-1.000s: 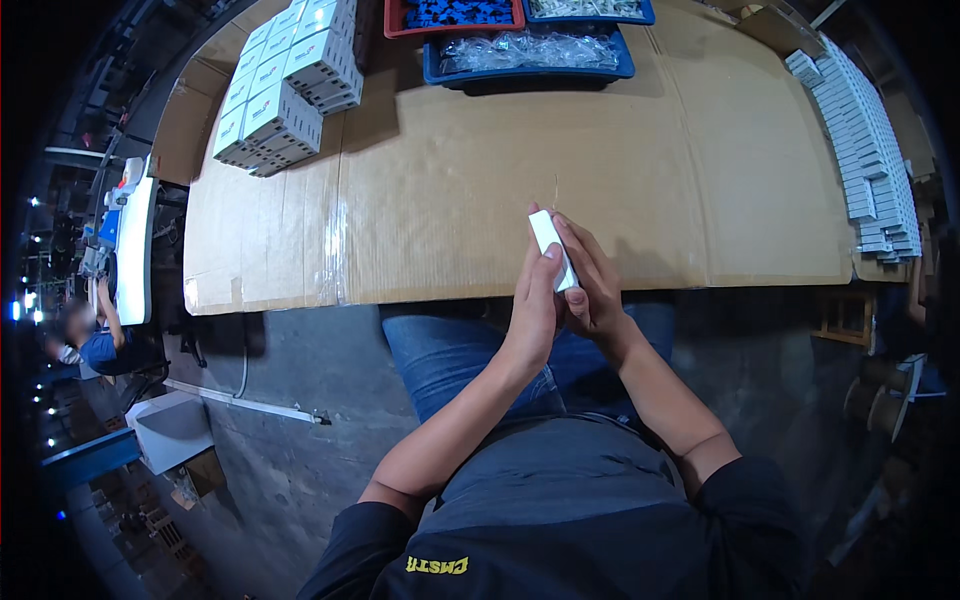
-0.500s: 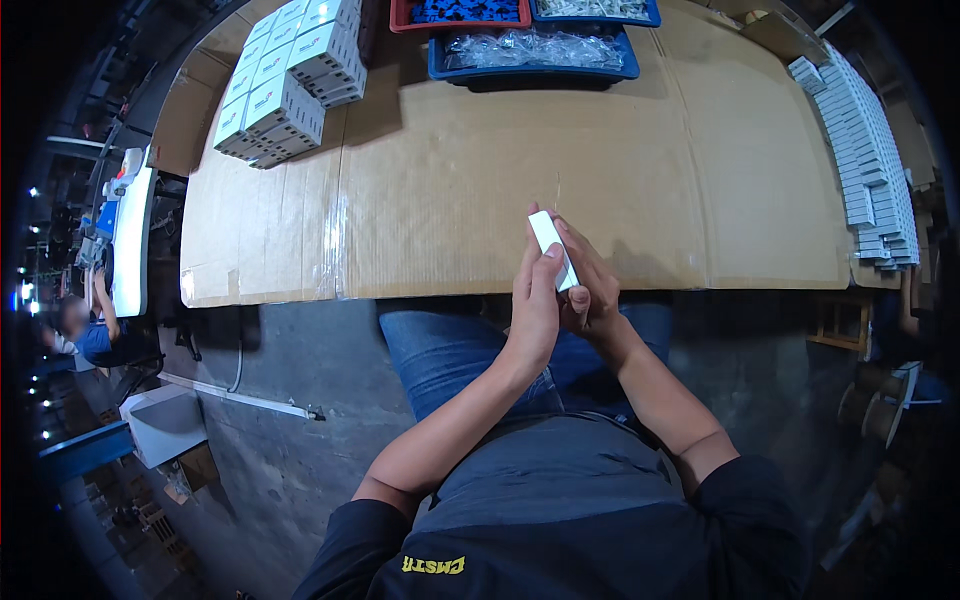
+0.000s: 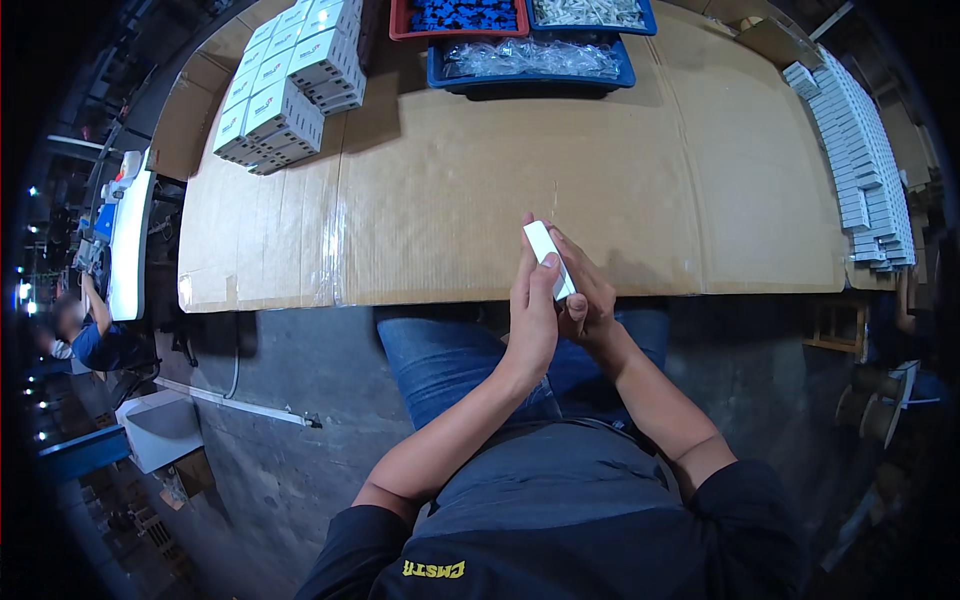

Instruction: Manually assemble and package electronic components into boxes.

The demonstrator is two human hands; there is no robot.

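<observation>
A small white box (image 3: 548, 258), narrow and flat-sided, is held between my two hands over the front edge of the cardboard-covered table (image 3: 480, 200). My left hand (image 3: 532, 305) closes on it from the left, the thumb lying along its upper face. From the other side my right hand (image 3: 590, 290) wraps it, with the thumb near its lower end. The box leans, its far end tipped to the left. Its underside and most of my fingertips are hidden.
Stacked white boxes (image 3: 270, 110) stand at the back left. A blue tray (image 3: 530, 85) of clear plastic pieces, a red tray (image 3: 458, 36) of blue parts and another blue tray (image 3: 645, 18) line the back. Rows of small white boxes (image 3: 865, 175) run along the right. A person (image 3: 100, 335) sits far left.
Both hands and the white box have come very slightly nearer to me; the grip looks the same. The whole view has shifted a little.
</observation>
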